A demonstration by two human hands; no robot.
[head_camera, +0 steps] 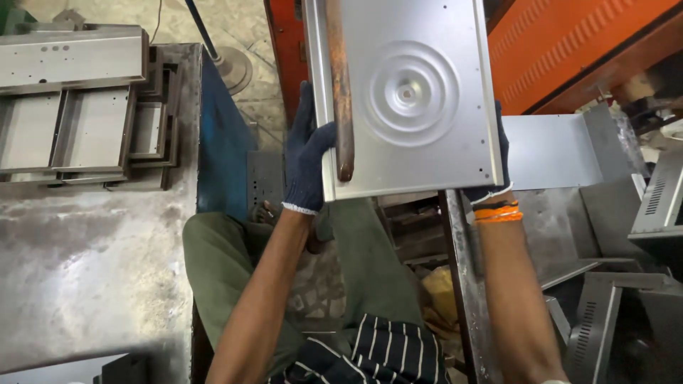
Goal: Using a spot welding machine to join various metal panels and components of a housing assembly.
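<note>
Top centre of the frame: metal panel, flat and silvery, stamped with concentric rings, small holes along its edges. Gripped on both sides by gloved hands. Left hand in a dark knit glove, closed on the panel's lower left edge, thumb over the face beside a rusty bar lying upright across the sheet. Right hand mostly hidden behind the lower right edge, only fingers and cuff showing, clamped on that edge; orange bands at the wrist below. Upper left: folded metal trays stacked on a worn steel table. Lower right: slotted grey housings. Upper right: orange machine.
</note>
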